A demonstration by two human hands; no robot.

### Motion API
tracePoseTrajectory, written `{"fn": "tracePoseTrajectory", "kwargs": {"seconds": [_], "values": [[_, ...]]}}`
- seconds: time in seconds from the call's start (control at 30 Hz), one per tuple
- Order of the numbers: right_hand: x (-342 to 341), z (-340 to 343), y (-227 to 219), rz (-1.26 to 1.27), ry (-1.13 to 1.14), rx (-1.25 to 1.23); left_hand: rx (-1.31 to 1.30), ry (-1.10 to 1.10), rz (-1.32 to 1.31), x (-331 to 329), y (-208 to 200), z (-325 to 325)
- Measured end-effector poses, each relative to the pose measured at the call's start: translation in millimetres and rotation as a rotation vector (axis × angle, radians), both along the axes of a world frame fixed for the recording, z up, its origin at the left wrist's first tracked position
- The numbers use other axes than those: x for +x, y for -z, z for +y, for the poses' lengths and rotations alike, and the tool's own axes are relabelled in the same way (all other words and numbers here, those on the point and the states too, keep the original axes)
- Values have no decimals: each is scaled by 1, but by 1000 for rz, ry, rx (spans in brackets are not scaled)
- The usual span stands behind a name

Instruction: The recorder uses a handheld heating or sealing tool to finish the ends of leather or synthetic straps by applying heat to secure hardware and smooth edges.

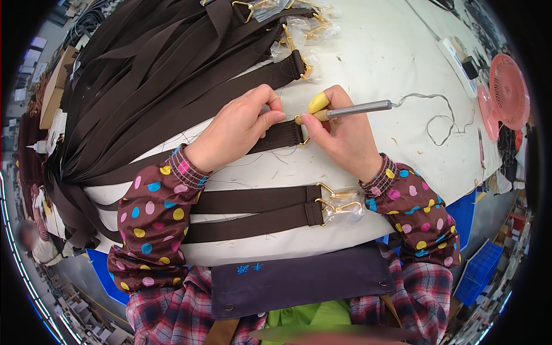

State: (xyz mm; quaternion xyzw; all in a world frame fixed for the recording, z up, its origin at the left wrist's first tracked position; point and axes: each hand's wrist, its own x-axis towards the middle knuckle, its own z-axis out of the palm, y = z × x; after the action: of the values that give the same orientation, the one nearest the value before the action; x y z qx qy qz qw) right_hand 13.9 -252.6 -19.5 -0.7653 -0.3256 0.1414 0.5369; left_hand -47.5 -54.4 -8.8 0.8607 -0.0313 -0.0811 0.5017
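Observation:
My right hand (345,133) grips a corded pen-shaped tool (359,109) with a grey barrel and a tan front. A yellow cover wraps one of its fingertips. The tool's tip is at the stitched end of a dark brown webbing strap (276,138), beside a gold metal buckle (305,140). My left hand (241,123) rests over the same strap, thumb and forefinger pinched together near its end. What they pinch, if anything, is too small to make out. Fine loose threads lie around the strap.
A large bundle of brown straps (144,69) covers the table's left and back, some ends with gold hooks in clear plastic. Two strap ends (259,210) lie nearer me. Right: the tool's thin cord (440,98), a power strip (459,66), a pink fan (509,92).

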Motion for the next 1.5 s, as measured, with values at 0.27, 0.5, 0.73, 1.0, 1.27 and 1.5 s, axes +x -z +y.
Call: {"fn": "tracePoseTrajectory", "kwargs": {"seconds": [0.27,0.5,0.73,1.0,1.27,1.5], "values": [[0,1,6,-31,38,44,-9,3,-30,0,2,0],[1,1,8,-8,42,111,301,43,-112,-2,-11,7],[3,1,11,19,7,144,319,96,-170,-2,-3,10],[2,1,7,-8,-1,88,89,56,-98,2,3,11],[2,2,8,-56,-7,67,101,61,-93,2,3,10],[2,2,7,-73,-6,53,97,58,-74,2,1,9]]}}
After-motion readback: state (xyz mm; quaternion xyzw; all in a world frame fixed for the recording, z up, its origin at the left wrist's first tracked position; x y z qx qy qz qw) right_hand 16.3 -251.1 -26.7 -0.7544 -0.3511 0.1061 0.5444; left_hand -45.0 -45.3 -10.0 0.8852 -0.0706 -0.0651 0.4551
